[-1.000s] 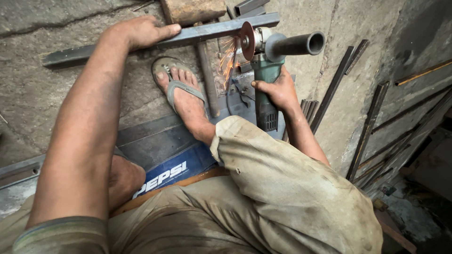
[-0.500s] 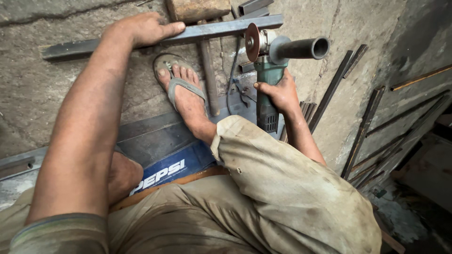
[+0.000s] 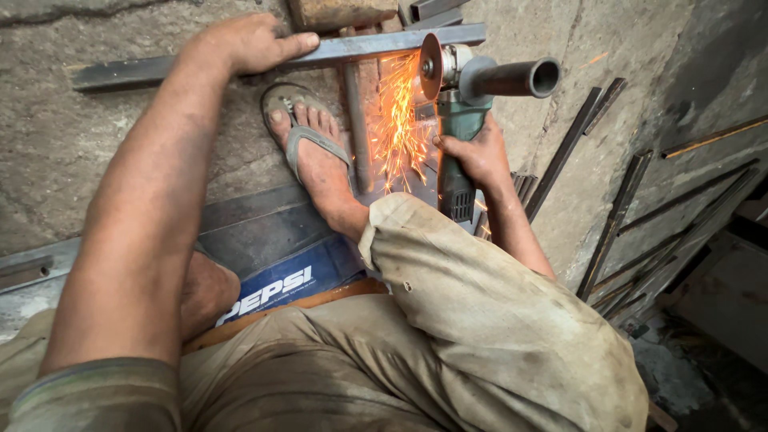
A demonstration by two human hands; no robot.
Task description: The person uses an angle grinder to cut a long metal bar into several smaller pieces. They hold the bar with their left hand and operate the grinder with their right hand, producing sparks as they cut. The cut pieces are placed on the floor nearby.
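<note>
My left hand (image 3: 244, 42) presses flat on a long grey steel bar (image 3: 360, 46) that lies across the concrete floor at the top of the view. My right hand (image 3: 474, 156) grips the body of a green angle grinder (image 3: 458, 128) with a black side handle. Its disc (image 3: 430, 56) touches the bar, and orange sparks (image 3: 396, 120) spray down toward me. My right foot in a grey sandal (image 3: 308, 148) rests on the floor between the two hands, beside an upright steel bar (image 3: 356, 128).
Several dark steel strips (image 3: 616, 216) lie on the floor at the right. A brown block (image 3: 332, 12) sits above the bar. A blue printed sheet (image 3: 276, 288) and a dark metal plate (image 3: 240, 228) lie under my legs.
The grinder disc has come down onto the bar and a shower of sparks has started. Half a second ago the disc was off the bar with no sparks. My left hand has stayed put.
</note>
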